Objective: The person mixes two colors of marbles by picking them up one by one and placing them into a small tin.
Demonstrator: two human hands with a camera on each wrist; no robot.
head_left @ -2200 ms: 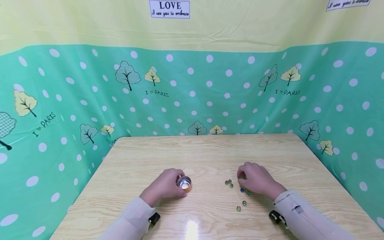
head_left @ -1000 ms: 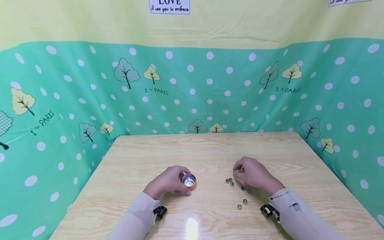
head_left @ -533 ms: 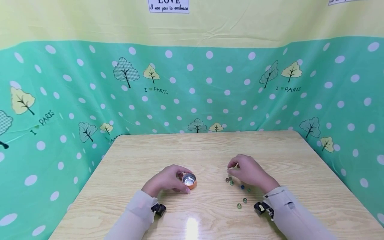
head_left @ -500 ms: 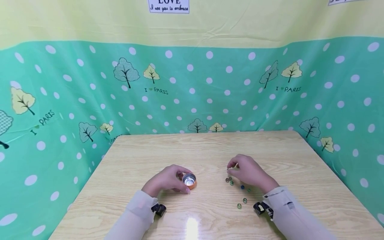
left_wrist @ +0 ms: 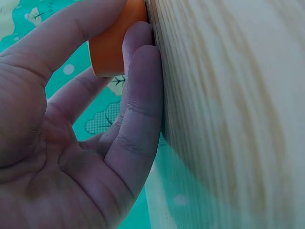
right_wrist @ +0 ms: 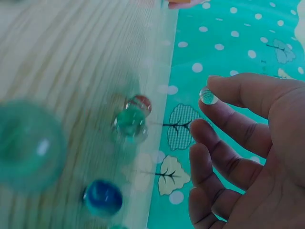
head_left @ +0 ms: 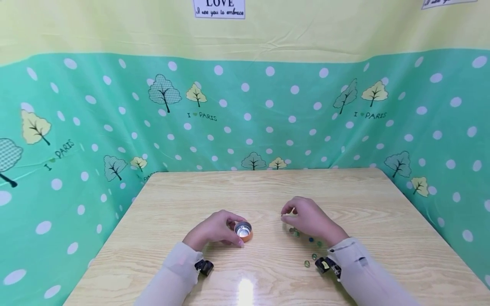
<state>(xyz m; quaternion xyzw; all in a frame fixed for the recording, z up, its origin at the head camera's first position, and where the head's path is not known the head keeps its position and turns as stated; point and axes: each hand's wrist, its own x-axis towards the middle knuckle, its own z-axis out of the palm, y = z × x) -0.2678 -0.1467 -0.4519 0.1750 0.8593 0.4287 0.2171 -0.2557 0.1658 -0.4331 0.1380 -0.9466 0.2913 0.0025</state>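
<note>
My left hand [head_left: 218, 229] grips a small orange cup [head_left: 249, 238] with a shiny metal inside, thumb and fingers about its side. In the left wrist view the cup's smooth orange wall [left_wrist: 107, 52] shows between the fingers, close to the table. Over the table to the right of the cup, my right hand [head_left: 308, 217] pinches a clear glass marble [right_wrist: 208, 96] between thumb and index finger. Below that hand lie several loose marbles, among them a blue marble [right_wrist: 103, 198], a green marble [right_wrist: 131, 123] and a reddish one [right_wrist: 142, 104].
Two green marbles lie nearer the front, one of them a pale green marble [head_left: 307, 264]. The wooden table [head_left: 183, 191] ends at a patterned green and yellow cloth [head_left: 245, 127] along the back and sides. Light glares off the table near the front.
My right hand has moved left, away from the blue marble and toward the cup, with a marble between its fingertips. The left hand shifted the cup slightly right, then stayed nearly still.
</note>
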